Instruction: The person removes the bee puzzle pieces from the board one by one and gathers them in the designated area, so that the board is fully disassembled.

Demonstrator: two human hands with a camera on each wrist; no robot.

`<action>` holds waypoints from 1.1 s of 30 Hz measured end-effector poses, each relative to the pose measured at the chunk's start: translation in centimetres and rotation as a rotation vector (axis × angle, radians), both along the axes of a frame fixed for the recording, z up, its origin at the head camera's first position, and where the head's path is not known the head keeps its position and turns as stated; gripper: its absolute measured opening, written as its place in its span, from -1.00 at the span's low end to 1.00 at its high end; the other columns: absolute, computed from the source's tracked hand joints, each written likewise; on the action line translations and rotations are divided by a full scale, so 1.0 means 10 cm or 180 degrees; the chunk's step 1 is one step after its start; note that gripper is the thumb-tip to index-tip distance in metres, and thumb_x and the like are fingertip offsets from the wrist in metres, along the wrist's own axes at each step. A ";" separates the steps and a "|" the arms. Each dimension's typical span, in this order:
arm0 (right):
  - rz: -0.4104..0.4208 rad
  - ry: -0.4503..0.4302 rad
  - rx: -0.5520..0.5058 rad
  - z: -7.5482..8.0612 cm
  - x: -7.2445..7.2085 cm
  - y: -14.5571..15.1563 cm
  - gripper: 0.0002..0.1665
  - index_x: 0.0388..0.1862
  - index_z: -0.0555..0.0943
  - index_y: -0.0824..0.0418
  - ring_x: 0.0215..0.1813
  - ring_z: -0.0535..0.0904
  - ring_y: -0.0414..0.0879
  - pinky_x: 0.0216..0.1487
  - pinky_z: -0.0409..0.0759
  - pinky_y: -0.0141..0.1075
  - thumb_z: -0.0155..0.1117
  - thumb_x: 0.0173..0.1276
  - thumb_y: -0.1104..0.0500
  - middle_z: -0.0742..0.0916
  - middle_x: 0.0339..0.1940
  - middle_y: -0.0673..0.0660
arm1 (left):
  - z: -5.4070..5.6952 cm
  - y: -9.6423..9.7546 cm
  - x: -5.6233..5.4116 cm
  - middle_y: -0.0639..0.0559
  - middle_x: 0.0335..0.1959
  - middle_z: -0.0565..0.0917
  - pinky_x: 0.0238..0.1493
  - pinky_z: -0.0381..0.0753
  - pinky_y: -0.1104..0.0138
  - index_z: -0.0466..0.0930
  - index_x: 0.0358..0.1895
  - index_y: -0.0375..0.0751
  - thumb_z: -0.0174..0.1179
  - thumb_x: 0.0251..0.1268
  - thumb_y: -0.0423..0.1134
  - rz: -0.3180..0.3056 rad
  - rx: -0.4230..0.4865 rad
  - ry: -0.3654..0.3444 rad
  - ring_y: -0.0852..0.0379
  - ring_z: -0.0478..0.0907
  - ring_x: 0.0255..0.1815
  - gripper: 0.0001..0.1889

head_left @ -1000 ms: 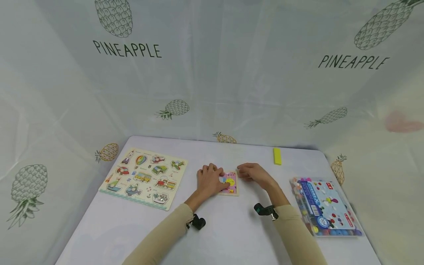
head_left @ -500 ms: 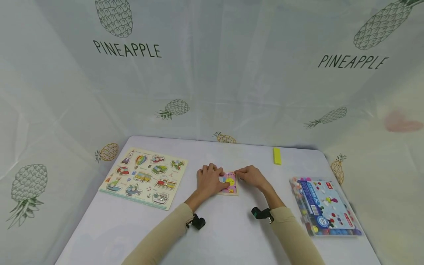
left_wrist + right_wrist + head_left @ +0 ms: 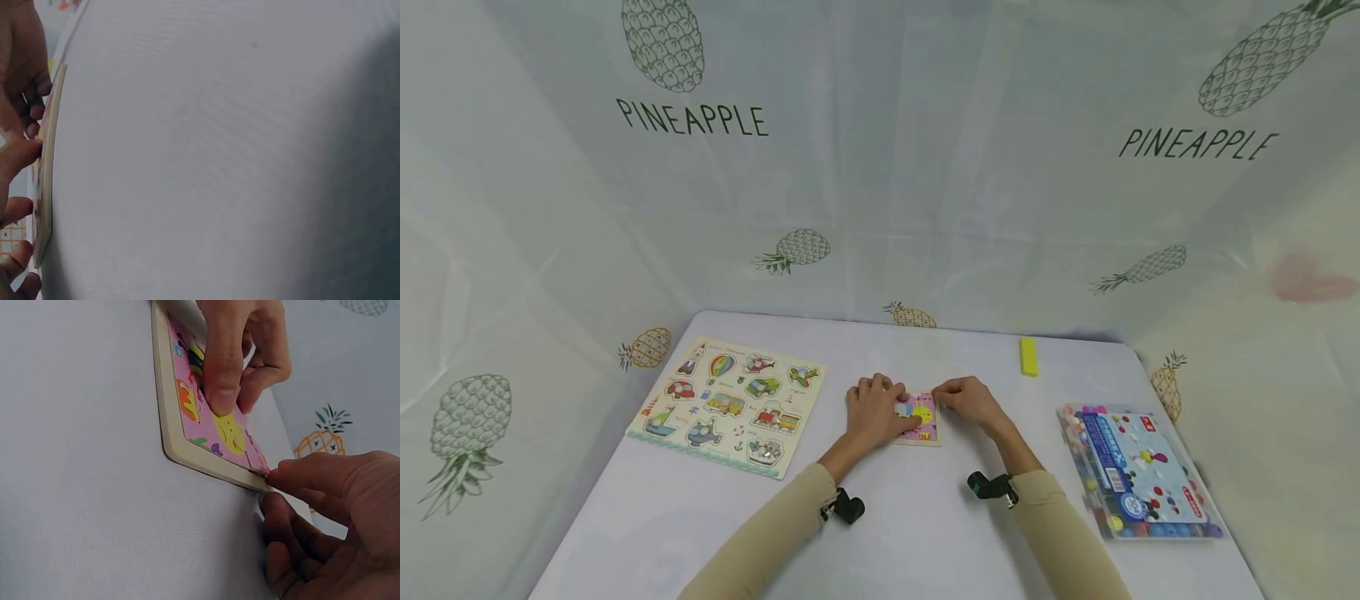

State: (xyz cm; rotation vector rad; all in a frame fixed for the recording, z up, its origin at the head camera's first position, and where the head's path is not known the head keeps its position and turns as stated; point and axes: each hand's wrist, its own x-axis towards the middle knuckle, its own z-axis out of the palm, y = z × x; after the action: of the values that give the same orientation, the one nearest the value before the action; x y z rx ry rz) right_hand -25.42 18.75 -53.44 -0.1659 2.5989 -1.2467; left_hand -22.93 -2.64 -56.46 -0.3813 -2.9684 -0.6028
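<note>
A small wooden picture puzzle [image 3: 929, 427] with a pink face lies flat at the middle of the table. My left hand [image 3: 874, 412] holds it from the left, thumb pressing on the yellow figure. In the left wrist view, the fingertips rest along the puzzle board [image 3: 49, 187]. At the far right corner my right hand [image 3: 973, 402] pinches the puzzle's edge between thumb and index finger. A narrow dark gap shows beside those fingertips in the right wrist view, where the pink picture [image 3: 215, 434] meets the pale frame. Whether a piece is loose there, I cannot tell.
A larger vehicle puzzle board [image 3: 730, 406] lies on the left. To the right is a clear plastic box [image 3: 1142, 471] of colourful parts under a printed sheet. A yellow block [image 3: 1028, 357] sits near the back edge. A pineapple-print curtain [image 3: 880, 167] stands behind the table.
My right hand has moved left onto the puzzle's corner and now pinches there. The left hand stays where it was on the puzzle.
</note>
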 end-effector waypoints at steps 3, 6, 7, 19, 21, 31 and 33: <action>-0.0045 -0.0012 -0.0004 -0.02 -0.01 -0.01 -0.76 -0.08 0.78 0.17 -0.18 0.50 -0.08 -0.17 0.43 -0.26 0.32 0.41 0.08 0.73 -0.21 0.05 | -0.02 -0.01 -0.01 0.01 0.12 0.44 0.19 0.19 -0.17 0.59 -0.14 0.18 0.32 0.09 0.40 -0.0010 0.0089 -0.0013 -0.16 0.27 0.19 -0.53; -0.0092 -0.0022 0.0004 -0.04 -0.02 -0.02 -0.78 -0.11 0.76 0.16 -0.19 0.51 -0.07 -0.17 0.44 -0.26 0.35 0.40 0.08 0.71 -0.24 0.05 | -0.06 -0.02 -0.02 0.02 0.11 0.43 0.20 0.16 -0.16 0.59 -0.15 0.19 0.33 0.09 0.39 -0.0022 0.0185 -0.0016 -0.15 0.26 0.19 -0.54; -0.0105 -0.0014 0.0016 -0.05 -0.02 -0.02 -0.79 -0.11 0.75 0.16 -0.20 0.52 -0.07 -0.18 0.45 -0.26 0.35 0.39 0.08 0.71 -0.26 0.05 | -0.06 -0.03 -0.02 0.03 0.11 0.43 0.20 0.15 -0.16 0.59 -0.15 0.19 0.33 0.09 0.39 -0.0027 0.0219 -0.0008 -0.15 0.26 0.20 -0.55; -0.0230 0.0016 0.0088 -0.09 -0.02 -0.10 -0.83 -0.18 0.69 0.19 -0.24 0.51 -0.06 -0.23 0.43 -0.24 0.39 0.34 0.12 0.67 -0.34 0.07 | -0.14 -0.05 -0.04 0.01 0.18 0.44 0.27 0.04 -0.16 0.62 -0.02 0.18 0.39 0.06 0.34 -0.0032 0.0532 -0.0104 -0.13 0.25 0.22 -0.50; -0.0242 0.0010 0.0103 -0.08 -0.01 -0.10 -0.83 -0.19 0.69 0.19 -0.24 0.50 -0.05 -0.24 0.43 -0.24 0.39 0.34 0.12 0.67 -0.34 0.08 | -0.15 -0.05 -0.04 0.01 0.17 0.44 0.27 0.04 -0.16 0.61 0.01 0.19 0.39 0.07 0.34 -0.0053 0.0542 -0.0097 -0.13 0.25 0.21 -0.49; -0.0312 -0.0067 0.0062 -0.08 -0.01 -0.11 -0.80 -0.19 0.69 0.19 -0.23 0.51 -0.05 -0.21 0.43 -0.24 0.41 0.33 0.10 0.68 -0.32 0.08 | -0.11 -0.03 -0.05 -0.01 0.10 0.43 0.23 0.06 -0.15 0.58 -0.04 0.21 0.43 0.04 0.30 -0.0012 0.0543 -0.0125 -0.13 0.26 0.16 -0.53; -0.0327 -0.0095 -0.0014 -0.06 0.00 -0.11 -0.81 -0.19 0.69 0.20 -0.21 0.51 -0.04 -0.19 0.43 -0.23 0.40 0.34 0.11 0.69 -0.30 0.08 | -0.11 -0.02 -0.05 -0.02 0.09 0.43 0.23 0.05 -0.15 0.58 -0.05 0.20 0.43 0.04 0.28 0.0002 0.0539 -0.0145 -0.13 0.25 0.16 -0.53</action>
State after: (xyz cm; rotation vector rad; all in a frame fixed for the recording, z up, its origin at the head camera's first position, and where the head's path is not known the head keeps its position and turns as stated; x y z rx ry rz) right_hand -25.43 17.70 -54.08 -0.0147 2.6090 -1.2786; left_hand -23.46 -2.83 -57.52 -0.3561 -2.9302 -0.8664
